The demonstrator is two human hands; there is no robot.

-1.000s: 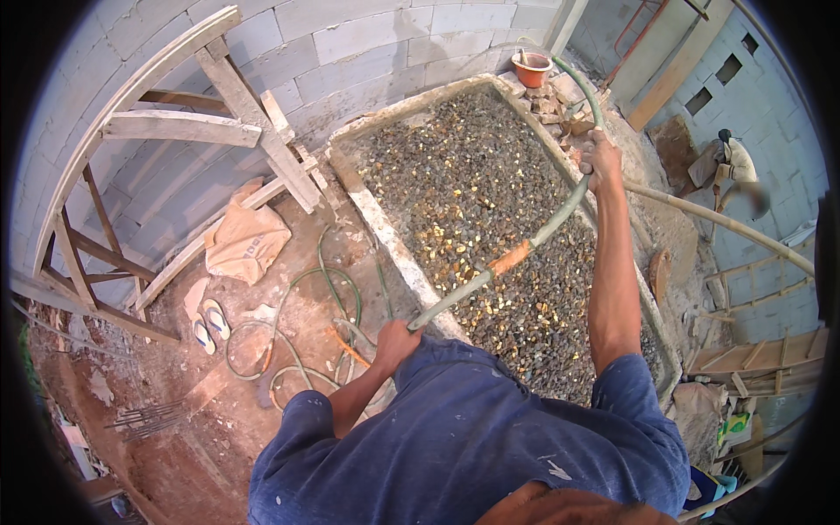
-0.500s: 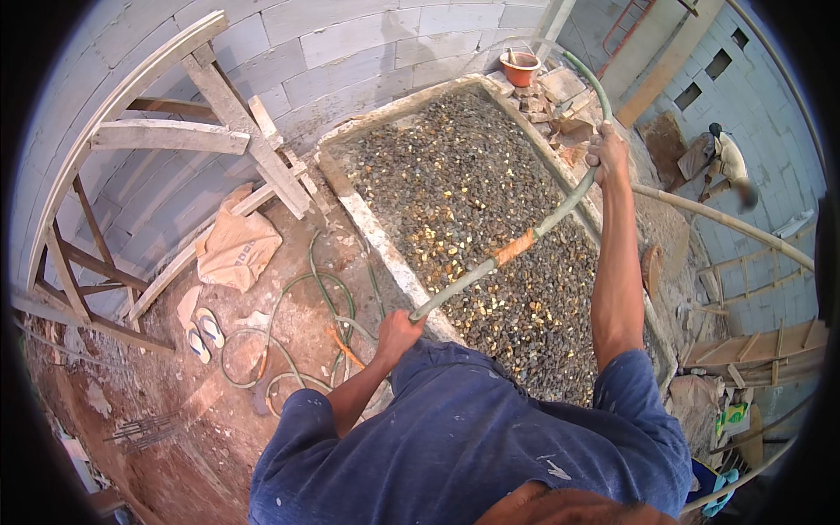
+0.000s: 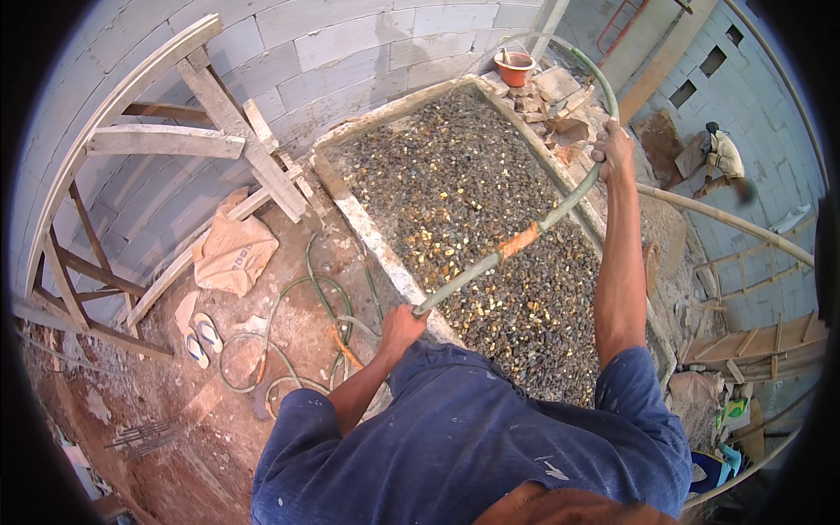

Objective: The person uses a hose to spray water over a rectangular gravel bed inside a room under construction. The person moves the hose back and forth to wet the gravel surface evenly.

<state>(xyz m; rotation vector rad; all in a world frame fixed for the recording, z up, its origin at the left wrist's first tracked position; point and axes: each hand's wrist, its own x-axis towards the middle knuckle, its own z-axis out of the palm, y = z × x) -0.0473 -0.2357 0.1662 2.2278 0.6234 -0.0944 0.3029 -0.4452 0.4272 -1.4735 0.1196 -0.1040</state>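
A green hose [image 3: 469, 277] runs slantwise across the gravel, bound with an orange wrap partway along. My left hand [image 3: 402, 329] is closed round it near my waist, at the near edge of the gravel bed. With the arm stretched forward, my right hand [image 3: 616, 150] grips the same hose farther up. Past that hand the hose arcs up and bends left toward the wall. Below it lies wet-looking gravel [image 3: 455, 188], brown and grey with yellowish stones, inside a low bed with a pale concrete rim [image 3: 385, 249].
Coiled hose [image 3: 343, 324] lies on the ground left of the bed, near flip-flops [image 3: 208, 332] and a sack [image 3: 236, 254]. A timber frame [image 3: 166, 140] leans at the left wall. An orange bucket [image 3: 514, 70] stands behind rubble. Another person [image 3: 724, 159] bends at far right.
Both hands keep their hold on the hose. Its far curve now stands a little higher and reaches farther left. The whole view has shifted slightly.
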